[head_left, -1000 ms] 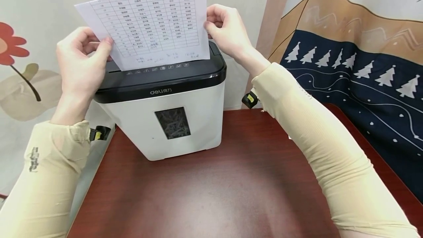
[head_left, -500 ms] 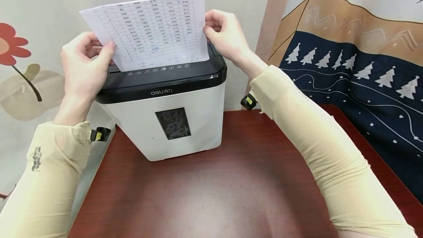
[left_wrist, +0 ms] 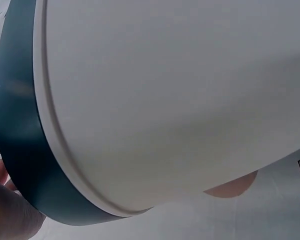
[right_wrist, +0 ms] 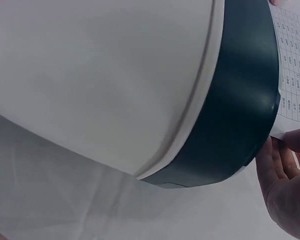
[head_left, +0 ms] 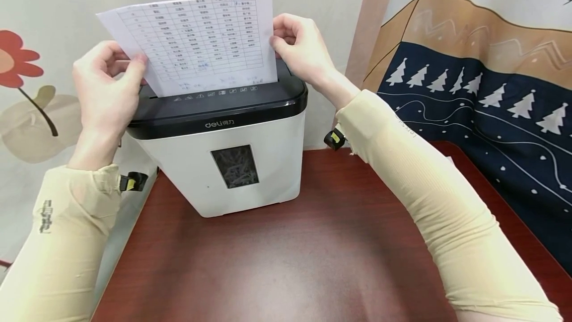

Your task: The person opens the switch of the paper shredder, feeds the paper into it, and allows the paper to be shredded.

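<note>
A printed sheet of paper [head_left: 201, 43], covered by a table of text with some handwriting near its bottom, stands upright over the paper shredder [head_left: 223, 163]. Its lower edge is at the slot in the black lid [head_left: 214, 108]. My left hand [head_left: 107, 83] pinches the sheet's left edge between thumb and fingers. At the right edge, my right hand [head_left: 304, 46] pinches it the same way. In the right wrist view the paper [right_wrist: 294, 65] shows beyond the lid, with the right hand [right_wrist: 290, 175] at its corner. The left wrist view shows mostly the shredder's white body [left_wrist: 165, 100].
The shredder stands at the back left of a reddish-brown table [head_left: 277, 262]. Paper shreds show through its front window [head_left: 234, 166]. Behind hangs a pale curtain with a red flower [head_left: 18, 58], and at right a dark blue cloth [head_left: 482, 113] with white trees.
Both hands have lowered the sheet slightly toward the lid, then shifted it a little to the left. The sheet's lower edge now sits at the slot, and both hands keep their pinch.
</note>
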The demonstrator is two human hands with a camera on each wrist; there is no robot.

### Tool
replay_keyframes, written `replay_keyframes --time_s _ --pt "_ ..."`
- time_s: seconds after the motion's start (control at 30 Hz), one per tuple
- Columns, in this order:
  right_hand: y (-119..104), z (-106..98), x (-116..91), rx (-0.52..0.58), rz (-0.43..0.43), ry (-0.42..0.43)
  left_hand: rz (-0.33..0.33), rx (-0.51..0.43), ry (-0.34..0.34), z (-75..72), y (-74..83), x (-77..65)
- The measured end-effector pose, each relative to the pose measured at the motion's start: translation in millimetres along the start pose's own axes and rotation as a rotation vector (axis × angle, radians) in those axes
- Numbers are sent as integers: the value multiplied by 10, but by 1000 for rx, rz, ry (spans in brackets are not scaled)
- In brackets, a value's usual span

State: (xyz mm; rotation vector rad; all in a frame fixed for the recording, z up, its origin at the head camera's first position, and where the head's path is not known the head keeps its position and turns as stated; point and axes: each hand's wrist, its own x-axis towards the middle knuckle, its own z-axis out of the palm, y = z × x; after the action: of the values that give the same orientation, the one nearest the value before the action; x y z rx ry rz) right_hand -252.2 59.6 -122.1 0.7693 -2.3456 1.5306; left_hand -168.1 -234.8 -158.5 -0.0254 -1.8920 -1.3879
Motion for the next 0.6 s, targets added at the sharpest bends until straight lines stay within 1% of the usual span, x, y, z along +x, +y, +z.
replay_keyframes --time_s 0.13,0.27,0.47,0.6 --pt "45 11 -17 1 6 -10 -11 37 -23 -13 -10 -26" --pt "90 23 -25 -10 10 -22 -18 53 -53 -26 -33 -46" --pt "102 35 -18 -24 8 -18 -14 51 -56 -30 -58 -41" --pt "108 59 -14 -26 2 -22 -18 75 -57 -47 -76 -41"
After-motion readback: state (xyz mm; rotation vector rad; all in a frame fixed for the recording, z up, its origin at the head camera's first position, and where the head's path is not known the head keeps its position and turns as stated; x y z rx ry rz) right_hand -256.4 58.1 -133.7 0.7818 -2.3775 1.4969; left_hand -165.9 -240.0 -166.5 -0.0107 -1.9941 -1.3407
